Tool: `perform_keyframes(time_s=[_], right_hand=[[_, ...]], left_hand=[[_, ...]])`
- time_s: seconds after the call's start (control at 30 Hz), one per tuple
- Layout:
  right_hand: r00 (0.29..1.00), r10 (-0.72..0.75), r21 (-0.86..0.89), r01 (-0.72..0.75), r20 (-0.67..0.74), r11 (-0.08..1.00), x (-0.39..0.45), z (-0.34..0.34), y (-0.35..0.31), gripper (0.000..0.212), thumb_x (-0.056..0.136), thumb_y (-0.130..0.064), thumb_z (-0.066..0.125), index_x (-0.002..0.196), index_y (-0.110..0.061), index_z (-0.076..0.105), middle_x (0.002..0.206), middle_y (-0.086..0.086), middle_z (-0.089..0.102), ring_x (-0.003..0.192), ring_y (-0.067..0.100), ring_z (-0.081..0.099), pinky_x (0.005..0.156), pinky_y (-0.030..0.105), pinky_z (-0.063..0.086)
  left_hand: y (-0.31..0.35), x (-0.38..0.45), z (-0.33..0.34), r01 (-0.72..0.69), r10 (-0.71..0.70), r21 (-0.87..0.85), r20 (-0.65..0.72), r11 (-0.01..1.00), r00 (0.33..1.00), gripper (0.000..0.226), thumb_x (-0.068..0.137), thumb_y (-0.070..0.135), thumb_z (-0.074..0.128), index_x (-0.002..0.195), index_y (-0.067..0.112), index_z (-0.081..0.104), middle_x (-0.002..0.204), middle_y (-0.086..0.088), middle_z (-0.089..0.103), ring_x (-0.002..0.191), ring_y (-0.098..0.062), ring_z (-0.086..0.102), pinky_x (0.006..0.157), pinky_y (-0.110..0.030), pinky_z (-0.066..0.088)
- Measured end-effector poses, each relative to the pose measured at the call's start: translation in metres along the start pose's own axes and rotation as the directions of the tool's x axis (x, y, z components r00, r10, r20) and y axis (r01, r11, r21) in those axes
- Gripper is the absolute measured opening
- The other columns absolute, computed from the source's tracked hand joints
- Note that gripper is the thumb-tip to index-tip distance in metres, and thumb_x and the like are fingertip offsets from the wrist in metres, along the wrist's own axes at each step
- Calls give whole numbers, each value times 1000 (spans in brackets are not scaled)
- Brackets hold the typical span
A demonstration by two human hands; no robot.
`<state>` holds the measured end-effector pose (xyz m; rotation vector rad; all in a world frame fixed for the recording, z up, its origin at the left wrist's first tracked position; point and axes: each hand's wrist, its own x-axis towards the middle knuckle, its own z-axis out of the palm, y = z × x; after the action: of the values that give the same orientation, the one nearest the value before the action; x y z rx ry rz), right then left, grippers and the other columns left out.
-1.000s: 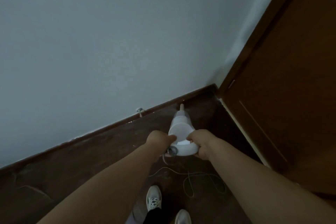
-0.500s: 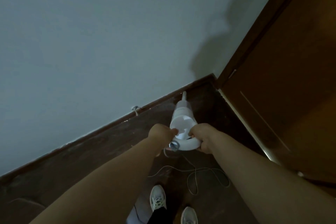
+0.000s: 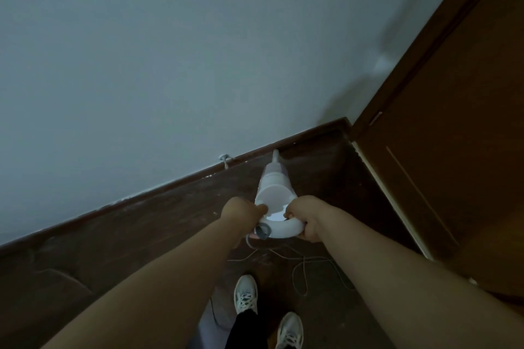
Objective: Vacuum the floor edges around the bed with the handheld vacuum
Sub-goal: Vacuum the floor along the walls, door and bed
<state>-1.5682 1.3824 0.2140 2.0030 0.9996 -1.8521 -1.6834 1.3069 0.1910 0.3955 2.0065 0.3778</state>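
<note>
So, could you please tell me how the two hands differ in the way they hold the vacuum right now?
The left hand grips the handheld vacuum at the left end of its ring handle, by the grey cord outlet; the right hand grips the right end. The left hand's fingers are mostly hidden behind the handle, while the right hand's knuckles curl over it in view. Both hold it with the nozzle towards the skirting board.

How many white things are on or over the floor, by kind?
Handheld vacuum: 1, gripped by left hand and right hand
Cord: 1
Shoes: 2
Total: 4
</note>
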Motion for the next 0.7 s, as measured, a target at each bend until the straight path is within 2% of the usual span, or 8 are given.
perform_keyframes(time_s=[0.27,0.7], right_hand=[[999,11,-3,-11,46,1000,-10,22,17,46,91,-3,55,135,-12,47,127,17,52,113,30,56,90,38,54],[999,16,-13,-16,32,1000,-18,115,35,47,88,-3,56,133,-13,48,125,17,53,109,31,57,88,40,54]], left_hand=[[-30,-17,-10,11,-12,-32,-38,999,999,36,88,33,66,103,1,71,92,-14,72,85,-28,70,83,-42,57],[-98,-19,-74,-4,5,57,-23,998,1000,37,90,34,62,109,3,69,101,-13,72,93,-25,69,90,-38,54]])
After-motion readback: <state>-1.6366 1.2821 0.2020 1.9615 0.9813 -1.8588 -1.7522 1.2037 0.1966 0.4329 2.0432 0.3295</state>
